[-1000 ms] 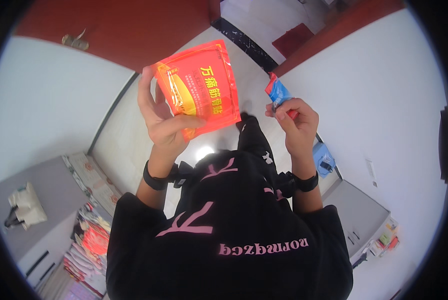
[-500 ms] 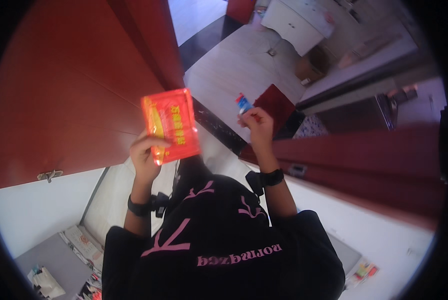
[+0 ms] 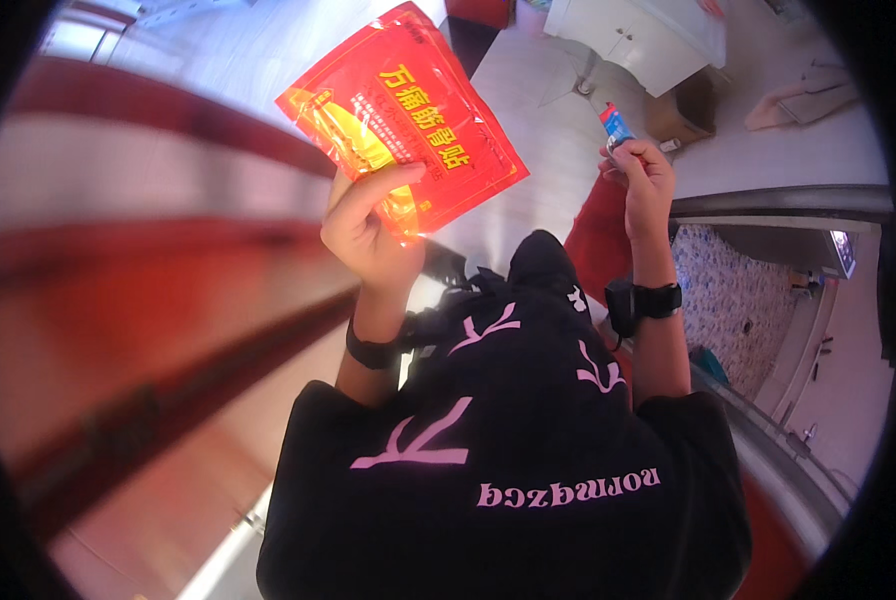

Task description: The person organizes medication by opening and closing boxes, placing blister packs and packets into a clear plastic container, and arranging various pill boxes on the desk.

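A flat, shiny red-and-yellow plaster packet (image 3: 468,110) is pinched at its lower edge by my left hand (image 3: 368,230), thumb across the front and fingers behind. It is tilted, with its printed face toward me. Off to the right and a little apart, my right hand (image 3: 648,190) is closed on a small blue-and-red tube-like thing (image 3: 615,123), whose upper end sticks out above the fingertips. The fingers hide its lower part, so its exact kind cannot be made out. Both hands are raised ahead of my body, and each wrist wears a black band.
Close on my left, a red door frame (image 3: 168,245) is blurred by motion. Ahead stand a white cabinet (image 3: 613,35) and a brown cardboard box (image 3: 683,110). A red mat (image 3: 600,235) lies beyond my body. At right, another doorway shows a patterned floor (image 3: 718,290).
I have moved forward through the red doorway, and the cabinet and box look nearer. The packet has risen in view and tilted. Both hands keep their hold.
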### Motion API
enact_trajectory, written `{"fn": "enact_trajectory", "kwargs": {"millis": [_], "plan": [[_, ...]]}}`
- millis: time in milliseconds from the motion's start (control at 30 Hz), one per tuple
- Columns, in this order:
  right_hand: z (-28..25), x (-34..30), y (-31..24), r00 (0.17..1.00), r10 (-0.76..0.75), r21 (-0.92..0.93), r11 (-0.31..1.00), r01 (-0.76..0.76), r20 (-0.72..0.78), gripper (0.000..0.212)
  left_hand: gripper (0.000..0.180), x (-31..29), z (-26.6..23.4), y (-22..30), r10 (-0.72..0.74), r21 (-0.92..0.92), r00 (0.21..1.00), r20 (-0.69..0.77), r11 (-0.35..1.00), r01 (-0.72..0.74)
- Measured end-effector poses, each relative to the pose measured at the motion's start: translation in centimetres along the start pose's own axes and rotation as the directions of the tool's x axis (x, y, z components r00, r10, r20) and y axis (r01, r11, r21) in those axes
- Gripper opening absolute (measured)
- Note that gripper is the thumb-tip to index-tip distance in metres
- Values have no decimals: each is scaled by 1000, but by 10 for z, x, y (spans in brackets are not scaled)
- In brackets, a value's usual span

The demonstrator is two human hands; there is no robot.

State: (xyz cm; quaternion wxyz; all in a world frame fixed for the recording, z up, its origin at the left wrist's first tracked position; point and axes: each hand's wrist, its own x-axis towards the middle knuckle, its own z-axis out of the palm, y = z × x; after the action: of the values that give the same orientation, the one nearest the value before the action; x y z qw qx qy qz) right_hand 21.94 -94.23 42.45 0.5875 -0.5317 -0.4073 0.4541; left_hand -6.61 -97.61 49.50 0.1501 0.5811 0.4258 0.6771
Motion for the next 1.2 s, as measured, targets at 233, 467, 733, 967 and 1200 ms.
{"fn": "enact_trajectory", "kwargs": {"millis": [233, 467, 733, 967, 1200], "plan": [[48, 144, 23, 993, 112, 46, 993, -111, -21, 6, 10, 115, 62, -108, -111, -50, 994, 12, 993, 112], [119, 314, 54, 979, 200, 65, 977, -201, 25, 4, 13, 230, 103, -175, -110, 193, 987, 113, 977, 87], [186, 505, 204, 920, 388, 56, 921, -385, -60, 9, 20, 326, 129, -307, -234, 296, 966, 107, 935, 194], [184, 641, 360, 832, 336, -66, 913, -403, -442, 9, 14, 417, 167, -420, -244, 406, 893, 379, 911, 77], [142, 769, 452, 769, 119, -403, 796, -452, -628, 16, 19, 440, 227, -504, -384, 545, 788, 482, 835, 74]]}}
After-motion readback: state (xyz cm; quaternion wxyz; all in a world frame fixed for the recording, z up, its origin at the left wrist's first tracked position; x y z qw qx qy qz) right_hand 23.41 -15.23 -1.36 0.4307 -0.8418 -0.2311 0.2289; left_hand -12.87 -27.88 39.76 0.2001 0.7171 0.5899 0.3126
